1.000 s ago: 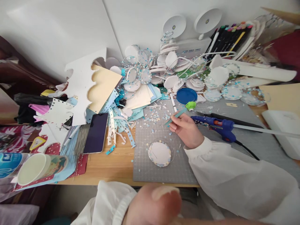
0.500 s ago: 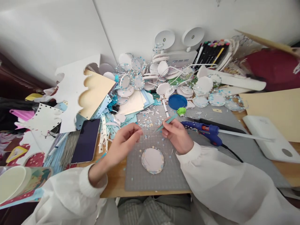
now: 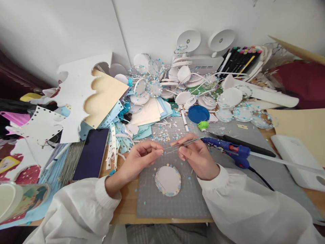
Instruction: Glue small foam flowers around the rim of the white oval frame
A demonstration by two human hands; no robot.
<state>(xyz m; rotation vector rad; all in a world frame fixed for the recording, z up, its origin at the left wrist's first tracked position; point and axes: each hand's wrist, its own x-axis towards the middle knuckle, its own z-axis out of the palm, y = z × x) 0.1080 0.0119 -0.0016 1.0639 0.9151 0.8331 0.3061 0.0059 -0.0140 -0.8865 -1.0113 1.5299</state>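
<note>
My right hand (image 3: 199,159) pinches a pair of teal tweezers (image 3: 192,141), its thin tips pointing left. Close by those tips, my left hand (image 3: 142,157) has thumb and forefinger pressed together; a tiny pale bit may show at the fingertips, too small to name. Below both hands, a round white disc (image 3: 168,181) lies flat on the grey cutting mat (image 3: 175,208), its rim dotted with small blue and cream star and flower pieces. Similar loose pieces (image 3: 164,136) are scattered on the mat beyond my hands.
A blue glue gun (image 3: 228,146) with its cord lies right of my right hand. Farther back are a blue lid (image 3: 198,114), a green cap (image 3: 202,125) and a white marker (image 3: 185,120). At left lies a phone (image 3: 91,154); decorated discs (image 3: 154,88) pile up behind.
The tweezers have turned so that their two thin arms show, and their tips are now near my left fingertips. My hands are closer together; the view has shifted slightly.
</note>
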